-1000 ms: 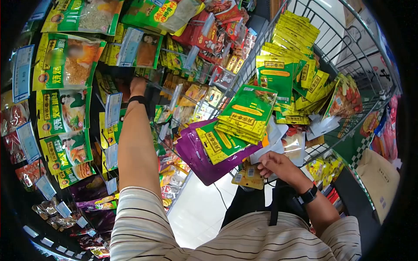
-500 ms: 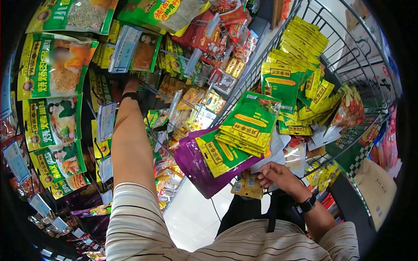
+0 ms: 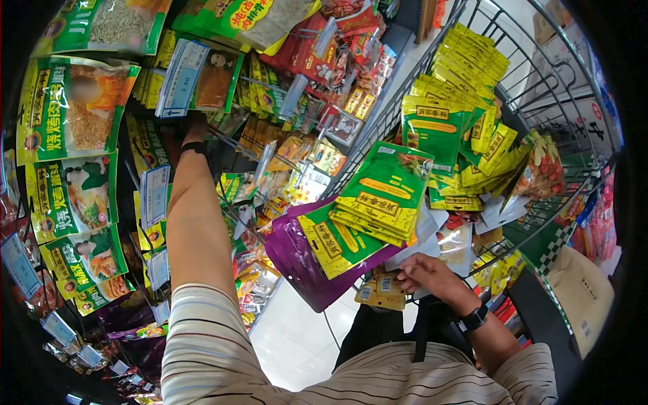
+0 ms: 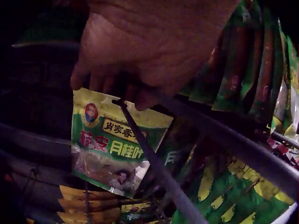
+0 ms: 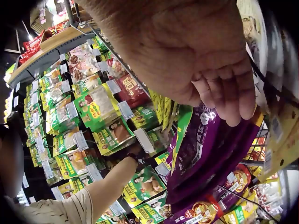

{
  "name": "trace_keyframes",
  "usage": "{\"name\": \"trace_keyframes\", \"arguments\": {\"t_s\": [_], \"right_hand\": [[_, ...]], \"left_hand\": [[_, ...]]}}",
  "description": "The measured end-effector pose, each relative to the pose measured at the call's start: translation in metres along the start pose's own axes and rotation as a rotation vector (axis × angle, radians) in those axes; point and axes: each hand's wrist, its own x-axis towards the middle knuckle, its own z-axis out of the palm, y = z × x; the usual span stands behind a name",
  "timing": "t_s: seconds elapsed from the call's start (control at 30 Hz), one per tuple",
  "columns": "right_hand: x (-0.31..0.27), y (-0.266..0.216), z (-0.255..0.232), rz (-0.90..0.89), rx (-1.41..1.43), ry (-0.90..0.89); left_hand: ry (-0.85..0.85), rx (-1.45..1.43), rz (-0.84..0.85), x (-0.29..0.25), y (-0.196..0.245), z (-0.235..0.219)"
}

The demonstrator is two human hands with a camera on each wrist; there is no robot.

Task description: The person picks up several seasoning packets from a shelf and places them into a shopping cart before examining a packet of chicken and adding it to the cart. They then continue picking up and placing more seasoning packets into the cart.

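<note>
In a shop, a pale tiled floor [image 3: 300, 341] shows between rows of glossy plastic pouches [image 3: 74, 111] and a cart [image 3: 386, 111] of thin, dark wire. The left hand [image 4: 149, 46] reaches in among the pouches, pinching the top edge of a flat, yellow-and-green packet [image 4: 110, 144] that hangs on a slim, straight rod [image 4: 161, 170]. The right hand [image 3: 430, 277], loosely bent and empty, hovers near smooth purple bags [image 3: 297, 270] at the cart's edge.

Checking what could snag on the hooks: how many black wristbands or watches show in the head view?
2: a black band just behind the left hand, and a black watch behind the right hand. Both wrists show, so none seems hidden there.
</note>
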Motion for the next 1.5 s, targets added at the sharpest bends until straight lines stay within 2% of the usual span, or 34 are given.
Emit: {"name": "trace_keyframes", "arguments": {"t_s": [0.13, 0.27, 0.33, 0.37, 0.47, 0.5, 0.6, 0.67, 0.73, 0.8, 0.87, 0.93, 1.03, 1.17, 1.27, 1.37, 1.5], "right_hand": [[0.000, -0.003, 0.001, 0.007, 0.001, -0.005], [-0.005, -0.007, 0.001, -0.020, -0.004, -0.028], [-0.009, -0.013, 0.002, -0.029, -0.018, -0.034], [-0.013, -0.017, 0.002, -0.043, -0.037, -0.043], [-0.019, -0.020, 0.001, -0.059, -0.057, -0.046], [-0.020, -0.020, 0.001, -0.060, -0.061, -0.044], [-0.024, -0.018, -0.002, -0.049, -0.066, -0.061], [-0.027, -0.016, -0.004, -0.036, -0.082, -0.067], [-0.030, -0.014, -0.005, -0.035, -0.091, -0.076], [-0.032, -0.013, -0.007, -0.050, -0.098, -0.086], [-0.035, -0.012, -0.009, -0.060, -0.096, -0.089], [-0.038, -0.012, -0.010, -0.069, -0.099, -0.088], [-0.044, -0.012, -0.013, -0.082, -0.105, -0.078], [-0.050, -0.009, -0.014, -0.098, -0.092, -0.058], [-0.051, -0.002, -0.017, -0.102, -0.096, -0.045], [-0.051, 0.002, -0.015, -0.078, -0.102, -0.027], [-0.046, 0.007, -0.014, -0.077, -0.098, -0.040]], "left_hand": [[0.143, -0.014, 0.075, 0.007, -0.003, 0.025], [0.361, 0.010, 0.312, 0.039, -0.026, 0.071], [0.425, -0.458, 0.248, -0.036, 0.032, 0.034], [0.418, -0.532, 0.244, -0.025, 0.029, 0.053], [0.351, -0.415, 0.315, -0.056, 0.044, 0.038], [0.301, -0.494, 0.265, -0.061, 0.046, 0.038], [0.219, -0.826, 0.047, -0.121, 0.081, 0.006], [0.293, -0.885, 0.040, -0.166, 0.101, -0.020], [0.512, -0.644, 0.224, -0.175, 0.101, -0.012], [0.337, -0.829, 0.076, -0.186, 0.109, -0.016], [0.369, -0.693, 0.108, -0.169, 0.100, 0.000], [0.389, -0.607, 0.002, -0.183, 0.108, -0.014], [0.319, -0.424, -0.005, -0.188, 0.112, -0.028], [0.373, -0.351, -0.009, -0.192, 0.118, -0.032], [0.176, -0.433, -0.066, -0.192, 0.115, -0.041], [0.236, -0.375, -0.025, -0.175, 0.109, -0.026], [0.281, -0.427, -0.021, -0.181, 0.113, -0.026]]}}
